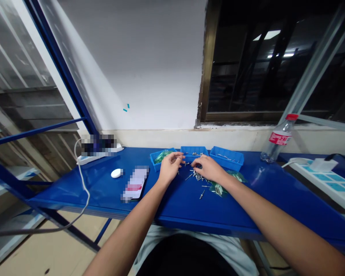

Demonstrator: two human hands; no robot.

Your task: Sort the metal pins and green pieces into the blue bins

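Small metal pop rivets [199, 177] lie in a loose pile on the blue table, a few of them apart in front. My right hand [209, 168] is over the pile, fingers bent down and closed at the tips; what they pinch is hidden. To its left, my left hand [170, 166] is held by the left blue bin [155, 165], its fingers loosely bent and apart, with nothing visible in them. A green plastic bag [161, 156] is in that bin. Rivets lie in the middle bin [194, 149] and the right bin [231, 162]. Clear green bags [218, 189] lie beside my right wrist.
Left on the table [172, 211] are a phone [136, 182] and a white oval object [116, 173]. A power strip [86, 158] with a cable stands behind them. At right are a plastic bottle [278, 140] and another power strip [327, 180]. A wall and window close off the back.
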